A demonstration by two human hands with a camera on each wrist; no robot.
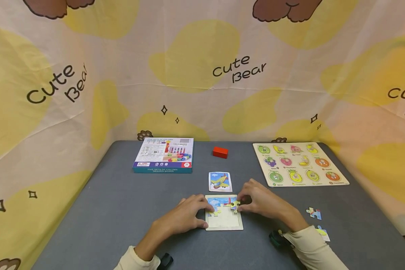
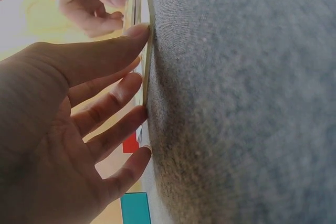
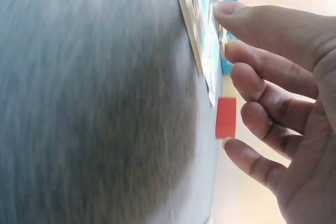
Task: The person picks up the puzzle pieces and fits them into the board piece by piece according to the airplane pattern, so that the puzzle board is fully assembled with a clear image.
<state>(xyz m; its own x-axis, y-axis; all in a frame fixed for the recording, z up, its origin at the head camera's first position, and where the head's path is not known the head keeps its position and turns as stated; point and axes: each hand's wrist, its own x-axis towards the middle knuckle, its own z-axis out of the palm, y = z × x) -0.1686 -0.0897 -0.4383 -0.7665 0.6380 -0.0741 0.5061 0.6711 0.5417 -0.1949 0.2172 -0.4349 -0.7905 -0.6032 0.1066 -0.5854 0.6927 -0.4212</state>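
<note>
In the head view a square wooden puzzle tray (image 1: 225, 223) lies before me, with sky-blue pieces along its top and part of its left side. My left hand (image 1: 189, 213) rests at the tray's left edge, thumb at the lower part and a fingertip over the pieces. Between thumb and index finger, my right hand (image 1: 261, 198) pinches a puzzle piece (image 1: 234, 205) over the tray's upper right. The right wrist view shows this piece (image 3: 220, 22) on edge above the tray. Just beyond lies a picture card (image 1: 220, 182) of a yellow airplane.
Two loose puzzle pieces lie at right, one (image 1: 314, 213) behind the other (image 1: 323, 233), which is near the right sleeve. A fruit board (image 1: 300, 165) is at back right, a red block (image 1: 220, 152) at back centre, a boxed bead set (image 1: 163, 155) at back left.
</note>
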